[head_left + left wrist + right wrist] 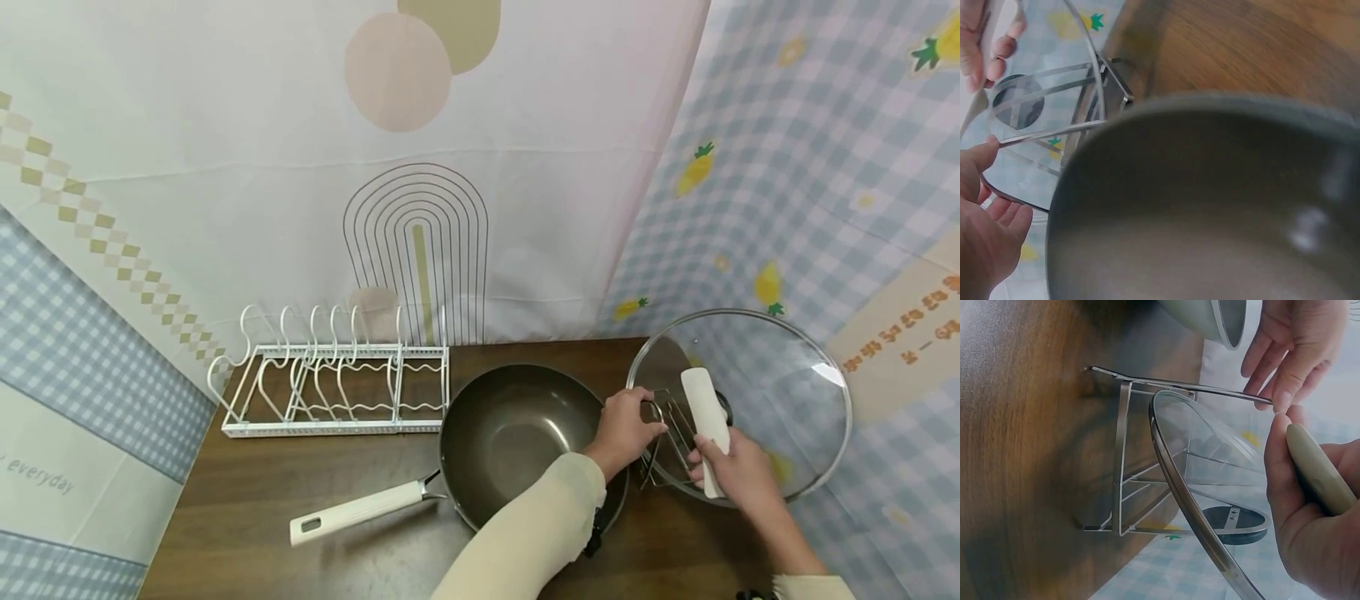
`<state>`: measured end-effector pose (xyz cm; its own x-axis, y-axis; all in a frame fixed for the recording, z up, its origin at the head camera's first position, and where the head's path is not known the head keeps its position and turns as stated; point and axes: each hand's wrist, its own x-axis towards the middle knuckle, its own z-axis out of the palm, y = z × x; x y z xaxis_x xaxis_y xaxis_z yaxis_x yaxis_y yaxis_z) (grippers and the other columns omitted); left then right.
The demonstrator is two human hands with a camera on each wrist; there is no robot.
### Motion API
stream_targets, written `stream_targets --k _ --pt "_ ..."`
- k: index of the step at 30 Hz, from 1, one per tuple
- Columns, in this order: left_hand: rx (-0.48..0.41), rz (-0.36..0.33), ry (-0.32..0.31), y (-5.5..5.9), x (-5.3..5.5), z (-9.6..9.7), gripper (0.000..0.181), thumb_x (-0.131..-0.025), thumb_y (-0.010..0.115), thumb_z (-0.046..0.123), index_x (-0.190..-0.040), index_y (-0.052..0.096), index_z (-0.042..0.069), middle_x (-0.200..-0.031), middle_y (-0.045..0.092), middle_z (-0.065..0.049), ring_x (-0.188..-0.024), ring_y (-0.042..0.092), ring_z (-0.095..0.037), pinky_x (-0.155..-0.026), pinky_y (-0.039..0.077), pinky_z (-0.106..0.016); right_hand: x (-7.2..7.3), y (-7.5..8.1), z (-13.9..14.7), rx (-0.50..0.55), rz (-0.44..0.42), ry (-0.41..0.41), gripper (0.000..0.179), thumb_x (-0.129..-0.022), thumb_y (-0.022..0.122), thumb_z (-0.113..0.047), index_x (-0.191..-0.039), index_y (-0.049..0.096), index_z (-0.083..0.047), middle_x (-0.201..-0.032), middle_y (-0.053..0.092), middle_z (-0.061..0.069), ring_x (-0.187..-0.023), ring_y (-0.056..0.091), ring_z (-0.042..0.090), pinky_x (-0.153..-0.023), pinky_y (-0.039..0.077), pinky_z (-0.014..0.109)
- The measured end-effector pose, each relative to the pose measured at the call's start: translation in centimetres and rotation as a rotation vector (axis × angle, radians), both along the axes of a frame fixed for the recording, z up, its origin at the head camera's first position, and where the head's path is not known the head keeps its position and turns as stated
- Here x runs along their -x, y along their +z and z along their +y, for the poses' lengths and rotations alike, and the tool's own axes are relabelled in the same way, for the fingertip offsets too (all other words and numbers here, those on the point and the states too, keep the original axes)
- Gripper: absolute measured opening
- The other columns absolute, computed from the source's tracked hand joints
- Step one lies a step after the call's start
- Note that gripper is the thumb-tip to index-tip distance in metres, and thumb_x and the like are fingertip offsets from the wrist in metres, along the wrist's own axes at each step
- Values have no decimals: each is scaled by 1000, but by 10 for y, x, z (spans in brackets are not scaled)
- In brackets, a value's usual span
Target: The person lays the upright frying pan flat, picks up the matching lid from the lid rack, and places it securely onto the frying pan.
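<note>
My right hand (742, 471) grips the long white handle (705, 421) of a large glass lid (798, 400). The lid has a metal rim and stands tilted in a wire lid stand (1124, 437). With thumb and fingertips, my left hand (622, 425) pinches a metal wire of that stand, as the right wrist view shows. Below my left forearm sits a dark-lined frying pan (517, 429), its white handle (360, 510) pointing left. The pan's right rim is partly hidden by my sleeve.
A white wire pot rack (337, 427) with several curved dividers stands at the back left against the wall cloth (525, 250). All of it rests on a brown wooden table (247, 508). A blue checked cloth (750, 208) hangs close behind the lid.
</note>
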<state>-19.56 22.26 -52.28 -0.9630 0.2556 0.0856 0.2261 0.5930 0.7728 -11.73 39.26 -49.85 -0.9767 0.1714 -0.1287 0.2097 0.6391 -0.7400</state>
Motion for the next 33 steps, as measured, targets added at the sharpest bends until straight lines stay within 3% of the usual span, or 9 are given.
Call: stream_targets --k 10,19,27,33 --pt "6 16 -21 -1 1 -3 46 -84 87 32 -126 71 20 -127 71 7 -118 66 -6 -96 53 -18 -3 11 3 -5 52 41 35 -109 54 -23 -112 52 12 -77 73 9 -54 68 11 -51 59 31" --pt "6 22 -33 -2 1 -4 47 -84 87 33 -127 70 21 -128 71 7 -119 66 -8 -95 54 -19 -7 21 7 -81 82 42 36 -108 54 -25 -113 53 11 -78 74 11 -54 68 9 -50 58 30" --pt "19 -33 -71 1 3 -9 57 -88 83 38 -138 62 21 -134 68 5 -123 64 -10 -97 55 -22 -11 32 6 -108 109 36 36 -108 55 -25 -113 54 10 -78 74 10 -56 68 8 -51 57 28" --pt "-27 -95 -111 10 1 -15 66 -89 81 41 -146 55 20 -143 61 4 -130 59 -12 -98 56 -27 -16 41 11 -172 106 51 42 -109 51 -32 -118 52 9 -81 75 9 -58 68 7 -52 56 28"
